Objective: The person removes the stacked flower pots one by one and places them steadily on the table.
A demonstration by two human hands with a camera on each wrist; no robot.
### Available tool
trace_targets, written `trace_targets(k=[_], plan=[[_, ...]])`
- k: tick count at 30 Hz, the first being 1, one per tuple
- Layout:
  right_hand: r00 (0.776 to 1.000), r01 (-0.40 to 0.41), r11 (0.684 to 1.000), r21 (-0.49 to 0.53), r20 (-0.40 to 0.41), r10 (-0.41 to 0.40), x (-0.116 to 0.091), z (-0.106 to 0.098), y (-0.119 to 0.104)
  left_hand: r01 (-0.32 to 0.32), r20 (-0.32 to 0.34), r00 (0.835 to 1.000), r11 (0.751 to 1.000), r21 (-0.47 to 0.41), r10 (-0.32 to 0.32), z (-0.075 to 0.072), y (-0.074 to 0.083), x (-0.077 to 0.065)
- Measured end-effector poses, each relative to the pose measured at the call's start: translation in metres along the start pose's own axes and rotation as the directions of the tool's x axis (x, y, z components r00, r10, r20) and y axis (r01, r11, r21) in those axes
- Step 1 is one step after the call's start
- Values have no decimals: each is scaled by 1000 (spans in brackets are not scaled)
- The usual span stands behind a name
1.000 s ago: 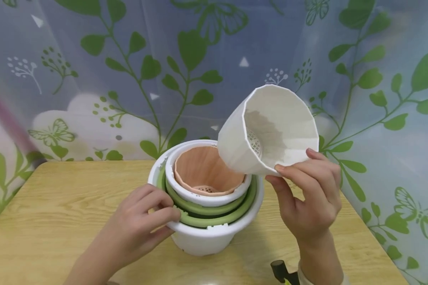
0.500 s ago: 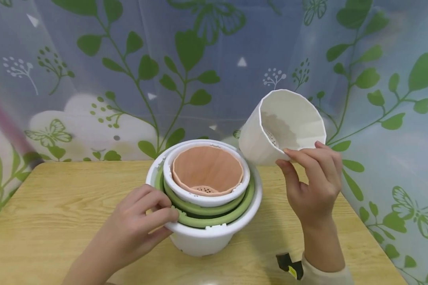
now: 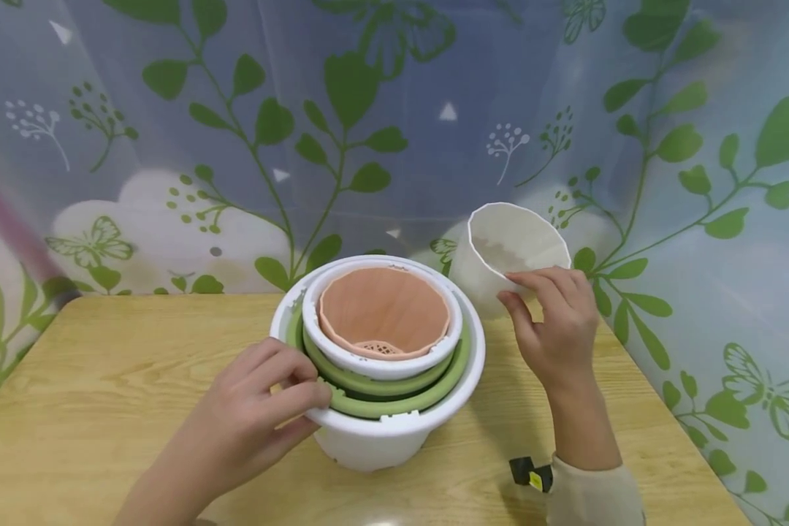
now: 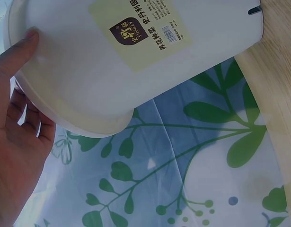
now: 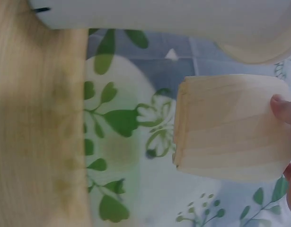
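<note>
A nest of flower pots stands upright on the table: a large white pot (image 3: 371, 446) outermost, two green pots (image 3: 401, 405) inside it, a smaller white pot (image 3: 315, 336), then a terracotta-coloured pot (image 3: 388, 307) with a mesh bottom. My left hand (image 3: 263, 409) grips the large pot's rim at the near left. In the left wrist view its thumb lies over the rim, and a printed label (image 4: 145, 33) shows on the wall. Right of the nest, my right hand (image 3: 555, 329) pinches the rim of a faceted cream-white pot (image 3: 526, 241), tilted and held above the table in the right wrist view.
The wooden table (image 3: 138, 365) carries the nest near its middle. A small black object with a yellow tag (image 3: 532, 475) is beside the right sleeve (image 3: 592, 489). A leaf-patterned cloth (image 3: 269, 183) hangs behind the table and along its right side.
My right hand has carried the cream-white pot away from over the nest to the right, then lower toward the table's back right. My left hand stays on the large pot's rim.
</note>
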State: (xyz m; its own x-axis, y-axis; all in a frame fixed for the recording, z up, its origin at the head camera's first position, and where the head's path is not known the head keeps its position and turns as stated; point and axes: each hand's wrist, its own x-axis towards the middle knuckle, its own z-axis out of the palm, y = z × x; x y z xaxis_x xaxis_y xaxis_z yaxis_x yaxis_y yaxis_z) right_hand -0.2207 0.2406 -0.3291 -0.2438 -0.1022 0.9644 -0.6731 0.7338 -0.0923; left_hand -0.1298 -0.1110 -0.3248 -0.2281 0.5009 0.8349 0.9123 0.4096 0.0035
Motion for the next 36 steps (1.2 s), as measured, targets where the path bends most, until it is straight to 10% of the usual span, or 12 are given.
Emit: trace_targets(k=[23,36], plan=[[939,-72,983,-171,320,125,-39,11,39,20,18,1000,1000,4,-20,0,-1,-3],[934,-96,973,-209,319,161,-50,14,49,17,15,1000,1000,2,-17,0,-1,-2]])
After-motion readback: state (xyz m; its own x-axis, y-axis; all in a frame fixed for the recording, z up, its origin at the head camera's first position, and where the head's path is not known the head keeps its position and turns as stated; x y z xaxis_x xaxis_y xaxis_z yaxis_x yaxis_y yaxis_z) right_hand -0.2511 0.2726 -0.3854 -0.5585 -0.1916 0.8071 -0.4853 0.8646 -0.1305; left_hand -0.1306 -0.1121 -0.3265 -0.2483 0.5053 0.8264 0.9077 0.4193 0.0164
